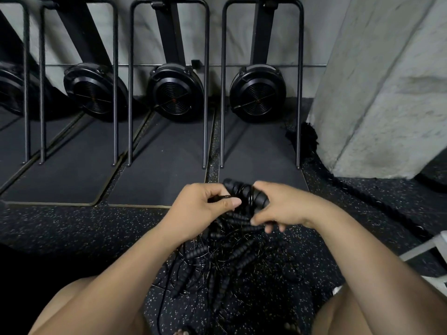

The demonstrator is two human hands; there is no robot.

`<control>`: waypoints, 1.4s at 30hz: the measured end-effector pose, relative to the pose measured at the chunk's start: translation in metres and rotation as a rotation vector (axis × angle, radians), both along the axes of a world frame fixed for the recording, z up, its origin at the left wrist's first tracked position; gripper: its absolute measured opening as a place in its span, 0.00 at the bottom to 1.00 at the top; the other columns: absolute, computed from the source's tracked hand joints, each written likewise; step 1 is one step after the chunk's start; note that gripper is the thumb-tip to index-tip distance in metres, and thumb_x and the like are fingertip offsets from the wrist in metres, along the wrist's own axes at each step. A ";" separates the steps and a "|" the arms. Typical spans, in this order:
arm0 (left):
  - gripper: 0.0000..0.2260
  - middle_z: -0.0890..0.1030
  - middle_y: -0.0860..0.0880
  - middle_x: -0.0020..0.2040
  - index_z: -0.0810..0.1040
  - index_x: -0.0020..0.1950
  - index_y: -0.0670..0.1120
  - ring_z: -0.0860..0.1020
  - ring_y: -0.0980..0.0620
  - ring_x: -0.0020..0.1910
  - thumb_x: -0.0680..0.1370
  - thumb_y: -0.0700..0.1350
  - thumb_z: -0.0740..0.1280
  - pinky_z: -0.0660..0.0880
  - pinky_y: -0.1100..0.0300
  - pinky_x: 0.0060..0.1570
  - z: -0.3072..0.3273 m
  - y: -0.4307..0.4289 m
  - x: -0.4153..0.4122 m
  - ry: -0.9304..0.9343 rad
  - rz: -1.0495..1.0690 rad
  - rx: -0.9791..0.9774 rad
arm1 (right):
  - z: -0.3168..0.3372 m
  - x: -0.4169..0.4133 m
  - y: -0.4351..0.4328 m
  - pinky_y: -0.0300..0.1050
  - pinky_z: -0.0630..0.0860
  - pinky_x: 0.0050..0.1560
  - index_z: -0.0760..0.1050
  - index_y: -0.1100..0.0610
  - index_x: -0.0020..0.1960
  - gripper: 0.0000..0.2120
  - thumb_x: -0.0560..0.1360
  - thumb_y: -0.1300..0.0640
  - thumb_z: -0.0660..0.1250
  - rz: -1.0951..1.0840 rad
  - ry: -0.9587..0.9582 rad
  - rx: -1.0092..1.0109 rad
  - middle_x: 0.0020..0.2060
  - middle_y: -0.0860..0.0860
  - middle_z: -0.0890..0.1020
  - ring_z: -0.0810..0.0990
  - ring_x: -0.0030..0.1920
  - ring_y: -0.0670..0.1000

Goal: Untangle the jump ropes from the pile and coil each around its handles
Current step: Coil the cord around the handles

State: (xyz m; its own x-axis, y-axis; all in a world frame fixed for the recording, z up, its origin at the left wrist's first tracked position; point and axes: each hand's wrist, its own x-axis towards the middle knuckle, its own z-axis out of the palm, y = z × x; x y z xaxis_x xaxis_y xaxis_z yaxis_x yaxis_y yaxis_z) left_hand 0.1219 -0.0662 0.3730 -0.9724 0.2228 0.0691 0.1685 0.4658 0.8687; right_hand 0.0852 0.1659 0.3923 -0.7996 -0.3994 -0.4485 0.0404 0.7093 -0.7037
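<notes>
winding stage, by the look of it: clamping the right hand (283,209) round the 3 o'clock end of the paired handles (235,188), pinching the thin cord (225,196) w/ the left hand (205,206) at the 9 o'clock side, fingers curled, thumb pressing on top. holding both hands close together on the same bundle, lifted above the floor (84,228).

doing it well, prob:
- pulling each wrap snug w/ the left hand
- laying turns side by side along the grips, not stacking
- steadying both handles parallel in the right hand, guarding against slip-off at the end
- checking the trailing cord for snags in the pile (229,257) before tugging
- not yanking, likely risking tighter knots below
- tucking the last bit under a wrap at the finish

bundle: looking like two black ribbed grips pressed together, w/ several thin dark loops crossing the middle.

rest of the ropes: lying tangled on the speckled floor at 6 o'clock of the hands, showing many ribbed black handles at all angles and thin wiry cords glinting. cannot tell the no. of ropes, nor whether the held one is fully clear of the heap.
</notes>
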 end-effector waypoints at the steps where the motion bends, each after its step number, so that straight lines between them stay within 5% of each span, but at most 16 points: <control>1: 0.12 0.79 0.55 0.30 0.84 0.39 0.48 0.72 0.59 0.30 0.77 0.53 0.78 0.69 0.63 0.34 0.001 0.000 -0.001 0.027 0.009 0.017 | -0.001 0.003 -0.002 0.40 0.73 0.26 0.71 0.52 0.61 0.21 0.76 0.63 0.78 0.078 -0.036 0.035 0.46 0.51 0.86 0.87 0.37 0.51; 6: 0.11 0.83 0.47 0.36 0.85 0.39 0.49 0.76 0.56 0.36 0.72 0.52 0.83 0.73 0.58 0.40 -0.002 -0.010 -0.008 0.008 -0.012 0.087 | 0.014 0.022 -0.010 0.40 0.71 0.30 0.73 0.44 0.64 0.23 0.76 0.60 0.78 0.413 -0.185 0.060 0.48 0.50 0.89 0.87 0.42 0.50; 11: 0.09 0.82 0.48 0.38 0.84 0.41 0.45 0.76 0.49 0.37 0.76 0.49 0.77 0.72 0.60 0.40 0.000 -0.019 -0.014 -0.073 -0.070 0.246 | 0.036 0.029 -0.001 0.41 0.69 0.31 0.74 0.41 0.68 0.27 0.77 0.62 0.78 0.455 -0.266 -0.201 0.53 0.58 0.88 0.86 0.44 0.52; 14: 0.12 0.73 0.49 0.36 0.81 0.39 0.42 0.70 0.54 0.34 0.76 0.46 0.79 0.67 0.66 0.32 -0.001 -0.017 -0.017 -0.267 -0.096 0.372 | 0.041 0.028 0.005 0.40 0.69 0.31 0.77 0.43 0.66 0.25 0.77 0.67 0.77 0.409 -0.262 -0.425 0.53 0.61 0.87 0.84 0.42 0.52; 16: 0.12 0.69 0.57 0.35 0.78 0.38 0.50 0.68 0.61 0.31 0.76 0.36 0.75 0.64 0.73 0.25 -0.002 -0.011 -0.016 -0.284 -0.040 0.219 | 0.040 0.025 0.006 0.38 0.69 0.29 0.77 0.52 0.66 0.22 0.77 0.68 0.76 0.334 -0.236 -0.526 0.52 0.59 0.86 0.82 0.42 0.52; 18: 0.13 0.72 0.57 0.37 0.74 0.45 0.50 0.72 0.59 0.36 0.81 0.32 0.67 0.69 0.75 0.31 -0.009 -0.013 -0.010 -0.238 0.091 0.084 | 0.037 0.023 0.004 0.37 0.69 0.29 0.76 0.56 0.65 0.20 0.77 0.68 0.76 0.247 -0.213 -0.600 0.52 0.59 0.85 0.81 0.42 0.52; 21: 0.16 0.71 0.51 0.31 0.74 0.34 0.49 0.67 0.51 0.32 0.82 0.45 0.67 0.66 0.56 0.33 -0.010 0.002 -0.012 -0.190 0.107 0.072 | 0.032 0.019 0.001 0.39 0.68 0.29 0.72 0.61 0.70 0.25 0.77 0.67 0.77 0.080 -0.159 -0.663 0.52 0.62 0.84 0.81 0.42 0.53; 24: 0.20 0.68 0.57 0.27 0.81 0.37 0.57 0.64 0.55 0.27 0.88 0.53 0.62 0.62 0.58 0.30 -0.007 0.007 -0.011 -0.150 0.020 0.032 | 0.025 0.013 -0.003 0.39 0.69 0.29 0.69 0.63 0.71 0.28 0.76 0.66 0.78 -0.110 -0.082 -0.681 0.51 0.59 0.86 0.81 0.41 0.52; 27: 0.16 0.70 0.59 0.25 0.85 0.49 0.52 0.67 0.61 0.24 0.88 0.55 0.61 0.63 0.66 0.29 -0.008 0.009 -0.007 -0.079 -0.054 -0.095 | 0.018 0.003 -0.002 0.42 0.72 0.30 0.69 0.60 0.65 0.26 0.75 0.62 0.81 -0.270 0.017 -0.580 0.45 0.54 0.87 0.83 0.40 0.53; 32: 0.12 0.72 0.59 0.26 0.83 0.47 0.52 0.66 0.58 0.25 0.87 0.53 0.65 0.62 0.65 0.28 -0.011 0.009 -0.002 -0.061 -0.120 -0.235 | 0.013 -0.005 0.004 0.41 0.76 0.29 0.67 0.52 0.63 0.26 0.76 0.58 0.81 -0.327 0.163 -0.232 0.44 0.54 0.86 0.84 0.32 0.47; 36: 0.12 0.74 0.57 0.28 0.82 0.46 0.50 0.70 0.57 0.28 0.85 0.54 0.68 0.63 0.63 0.30 -0.009 0.005 -0.002 0.023 -0.164 -0.331 | -0.003 -0.012 0.004 0.42 0.79 0.30 0.64 0.49 0.64 0.28 0.76 0.55 0.80 -0.198 0.223 0.088 0.44 0.53 0.87 0.87 0.34 0.47; 42: 0.09 0.77 0.59 0.28 0.85 0.44 0.51 0.72 0.60 0.28 0.81 0.53 0.74 0.65 0.68 0.32 0.000 0.003 0.001 0.080 -0.131 -0.207 | -0.015 -0.001 -0.004 0.43 0.78 0.32 0.64 0.52 0.70 0.31 0.76 0.59 0.80 0.183 -0.066 0.258 0.53 0.53 0.84 0.89 0.42 0.55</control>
